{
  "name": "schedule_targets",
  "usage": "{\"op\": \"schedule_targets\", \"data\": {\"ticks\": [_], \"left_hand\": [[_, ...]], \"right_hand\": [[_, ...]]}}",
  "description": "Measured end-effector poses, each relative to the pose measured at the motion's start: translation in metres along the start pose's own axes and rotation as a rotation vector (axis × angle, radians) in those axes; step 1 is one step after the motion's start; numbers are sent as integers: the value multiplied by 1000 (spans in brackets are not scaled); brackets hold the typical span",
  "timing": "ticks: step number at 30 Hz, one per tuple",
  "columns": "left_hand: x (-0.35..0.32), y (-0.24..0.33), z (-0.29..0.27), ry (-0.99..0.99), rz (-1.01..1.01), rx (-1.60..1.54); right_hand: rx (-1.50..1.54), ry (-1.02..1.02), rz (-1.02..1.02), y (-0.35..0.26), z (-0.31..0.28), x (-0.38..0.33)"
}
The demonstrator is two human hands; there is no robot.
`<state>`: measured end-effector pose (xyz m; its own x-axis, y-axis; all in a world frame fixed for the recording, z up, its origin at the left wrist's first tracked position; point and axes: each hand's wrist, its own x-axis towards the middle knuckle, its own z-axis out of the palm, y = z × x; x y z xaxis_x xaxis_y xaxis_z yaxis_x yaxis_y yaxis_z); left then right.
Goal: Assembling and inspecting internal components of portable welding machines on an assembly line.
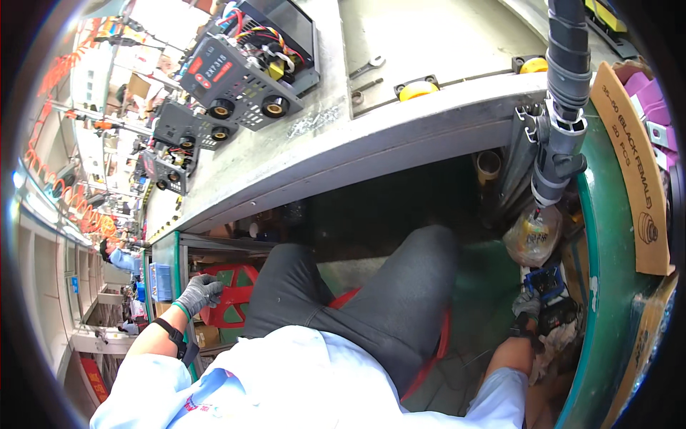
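Observation:
My left hand [200, 294], in a grey glove with a green cuff, is at my left side, beside a red plastic stool [239, 296]. Its fingers are curled closed, and what they hold, if anything, is hidden. Low on the right, my gloved right hand [527, 306] has its fingers closed at the lower left edge of a small blue-and-black object [545, 283], whose kind I cannot make out. A dark, boxy item [558, 316] lies just below that object. A clear plastic bag [533, 237] with contents I cannot make out is above it.
Open-framed grey machines [239, 82] with wiring line the workbench [321, 125] at left. A wrench [367, 67] and yellow-and-black round fittings [418, 91] are on the bench top. A grey jointed pipe [568, 71] stands near the cardboard box [629, 164] at right.

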<state>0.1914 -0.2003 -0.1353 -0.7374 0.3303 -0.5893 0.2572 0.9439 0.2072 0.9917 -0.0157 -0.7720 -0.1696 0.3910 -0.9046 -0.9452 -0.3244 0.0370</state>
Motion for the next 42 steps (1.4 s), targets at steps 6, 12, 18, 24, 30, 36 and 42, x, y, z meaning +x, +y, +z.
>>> {"op": "schedule_targets", "data": {"ticks": [6, 12, 18, 24, 30, 36, 42], "left_hand": [[-23, 35, -6, -19, -6, 126], [-25, 45, 5, -59, -33, 204], [-14, 43, 12, -169, -26, 250], [-2, 29, -2, -160, -36, 202], [7, 31, 3, -113, 155, 244], [-15, 94, 27, -184, 601, 200], [-48, 140, 46, -375, 929, 53]], "right_hand": [[107, -31, 7, 1, -17, 13], [126, -143, -91, 0, -47, 34], [192, -450, 249, -17, -62, 79], [90, -217, 23, -7, -30, 34], [-112, -196, -48, 7, -9, -89], [-447, -329, -101, 56, 59, -272], [-828, -731, -87, 175, 188, -433]]}}
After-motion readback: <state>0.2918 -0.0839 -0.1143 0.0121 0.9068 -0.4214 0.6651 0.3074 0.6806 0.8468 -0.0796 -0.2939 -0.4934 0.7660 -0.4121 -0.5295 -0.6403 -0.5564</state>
